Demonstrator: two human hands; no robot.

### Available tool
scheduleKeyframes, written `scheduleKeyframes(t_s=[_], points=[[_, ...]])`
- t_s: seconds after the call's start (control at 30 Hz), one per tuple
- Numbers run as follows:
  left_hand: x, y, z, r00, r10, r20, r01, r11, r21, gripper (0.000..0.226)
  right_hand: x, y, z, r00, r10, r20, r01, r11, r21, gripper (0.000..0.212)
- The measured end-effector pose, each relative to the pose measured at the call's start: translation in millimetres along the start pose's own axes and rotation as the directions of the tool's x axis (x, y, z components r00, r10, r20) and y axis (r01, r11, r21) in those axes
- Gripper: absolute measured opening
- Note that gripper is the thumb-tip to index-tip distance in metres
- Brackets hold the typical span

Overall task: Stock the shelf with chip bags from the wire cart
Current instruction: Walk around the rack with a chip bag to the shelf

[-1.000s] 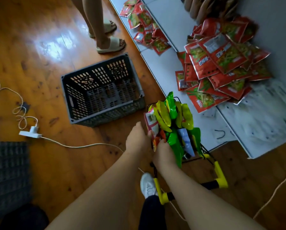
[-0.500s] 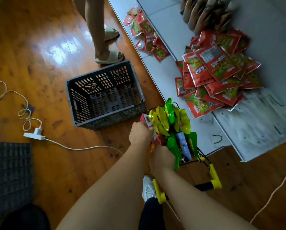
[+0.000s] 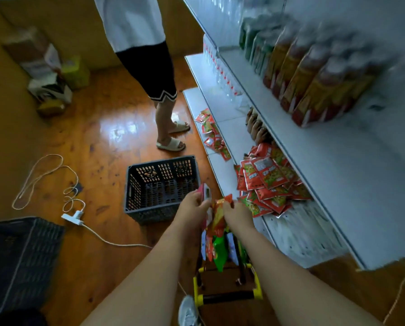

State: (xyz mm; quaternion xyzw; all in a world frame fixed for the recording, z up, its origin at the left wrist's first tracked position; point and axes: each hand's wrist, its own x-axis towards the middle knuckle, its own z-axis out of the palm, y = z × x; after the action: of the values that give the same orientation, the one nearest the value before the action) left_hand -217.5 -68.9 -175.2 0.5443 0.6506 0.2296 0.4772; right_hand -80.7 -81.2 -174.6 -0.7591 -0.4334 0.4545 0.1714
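Above my yellow-handled wire cart, my left hand pinches a pink-and-white chip bag while my right hand fingers pinch a red-orange chip bag.

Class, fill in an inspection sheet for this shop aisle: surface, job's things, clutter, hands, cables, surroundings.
Surface: glossy wooden floor.
Job's things: chip bags upright in the wire cart; red packets heaped on the bottom shelf.
Clutter: dark crate; boxes by the wall.
Hands: left hand pinches a pink bag; right hand grips an orange bag.
Cables: white cord with power strip.
Surroundings: another person standing by.
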Motion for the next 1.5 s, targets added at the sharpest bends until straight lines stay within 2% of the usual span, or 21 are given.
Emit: scheduleKeyframes(t_s=[0.13, 0.23, 0.33, 0.4, 0.5, 0.53, 0.6, 0.67, 0.73, 0.77, 0.87, 0.93, 1.03, 1.1, 1.2, 1.27, 1.3, 1.37, 1.47, 1.5], points=[[-41, 56, 11, 0.999, 0.045, 0.025, -0.046, 0.998, 0.047, 0.025, -22, -12, -54, 0.994, -0.019, 0.104, -0.001, 0.983, 0.186, 0.044], [-59, 81, 17, 0.997, -0.001, 0.073, -0.004, 0.997, 0.072, 0.02, -27, -2, -87, 0.98, -0.026, 0.197, -0.045, 0.935, 0.351, 0.074], [-77, 98, 21, 0.999, -0.027, 0.045, 0.029, 0.998, -0.06, 0.02, -47, 7, -121, 0.957, -0.073, 0.279, -0.07, 0.88, 0.47, 0.092], [-85, 103, 26, 1.0, 0.028, 0.008, -0.028, 0.998, -0.051, 0.027, -78, 2, -147, 0.942, -0.14, 0.304, -0.035, 0.863, 0.505, 0.089], [-105, 128, 34, 0.989, 0.142, -0.047, -0.146, 0.984, -0.101, 0.028, -99, 10, -170, 0.933, -0.211, 0.292, 0.019, 0.839, 0.544, 0.07], [-110, 134, 34, 0.987, 0.155, -0.035, -0.158, 0.981, -0.111, 0.034, -104, 14, -177, 0.925, -0.23, 0.302, 0.021, 0.825, 0.565, 0.07], [-114, 140, 35, 0.988, 0.152, 0.034, -0.149, 0.986, -0.074, 0.061, -120, 18, -191, 0.924, -0.231, 0.303, 0.011, 0.81, 0.586, 0.072], [-114, 144, 33, 0.983, 0.151, 0.1, -0.162, 0.981, 0.111, 0.095, -134, 21, -206, 0.924, -0.256, 0.284, 0.026, 0.784, 0.621, 0.069], [-114, 152, 33, 0.967, 0.196, 0.163, -0.237, 0.926, 0.294, 0.111, -147, 28, -224, 0.935, -0.261, 0.239, 0.039, 0.747, 0.663, 0.067], [-114, 160, 33, 0.959, 0.198, 0.201, -0.255, 0.914, 0.316, 0.114, -156, 30, -232, 0.942, -0.258, 0.215, 0.049, 0.739, 0.672, 0.066], [-141, 197, 44, 0.886, 0.262, 0.382, -0.379, 0.885, 0.27, 0.1, -187, 42, -254, 0.973, -0.188, 0.137, 0.054, 0.755, 0.653, 0.073], [-159, 220, 59, 0.778, 0.292, 0.557, -0.445, 0.881, 0.159, 0.073, -204, 55, -269, 0.993, -0.116, 0.023, 0.071, 0.743, 0.666, 0.085], [-186, 246, 98, 0.598, 0.316, 0.736, -0.441, 0.897, -0.027, 0.048, -238, 87, -291, 0.984, -0.013, -0.178, 0.137, 0.695, 0.706, 0.085], [-206, 259, 132, 0.53, 0.359, 0.768, -0.442, 0.89, -0.111, 0.042, -267, 112, -306, 0.961, 0.069, -0.267, 0.171, 0.61, 0.774, 0.082], [-246, 279, 190, 0.431, 0.382, 0.817, -0.444, 0.878, -0.176, 0.031, -322, 162, -333, 0.91, 0.112, -0.399, 0.32, 0.421, 0.849, 0.073], [-273, 292, 228, 0.401, 0.39, 0.829, -0.424, 0.881, -0.209, 0.042, -354, 200, -352, 0.851, 0.185, -0.492, 0.416, 0.336, 0.845, 0.08], [-286, 298, 247, 0.389, 0.397, 0.832, -0.431, 0.876, -0.216, 0.05, -369, 217, -362, 0.814, 0.225, -0.536, 0.448, 0.345, 0.825, 0.084], [-313, 310, 288, 0.358, 0.422, 0.833, -0.447, 0.861, -0.244, 0.059, -391, 250, -379, 0.758, 0.257, -0.6, 0.463, 0.436, 0.771, 0.084], [-358, 330, 354, 0.361, 0.461, 0.81, -0.503, 0.828, -0.247, 0.065, -427, 293, -402, 0.711, 0.276, -0.646, 0.417, 0.574, 0.704, 0.086], [-375, 338, 379, 0.327, 0.468, 0.821, -0.521, 0.814, -0.256, 0.067, -439, 309, -413, 0.678, 0.303, -0.67, 0.401, 0.611, 0.683, 0.09]])
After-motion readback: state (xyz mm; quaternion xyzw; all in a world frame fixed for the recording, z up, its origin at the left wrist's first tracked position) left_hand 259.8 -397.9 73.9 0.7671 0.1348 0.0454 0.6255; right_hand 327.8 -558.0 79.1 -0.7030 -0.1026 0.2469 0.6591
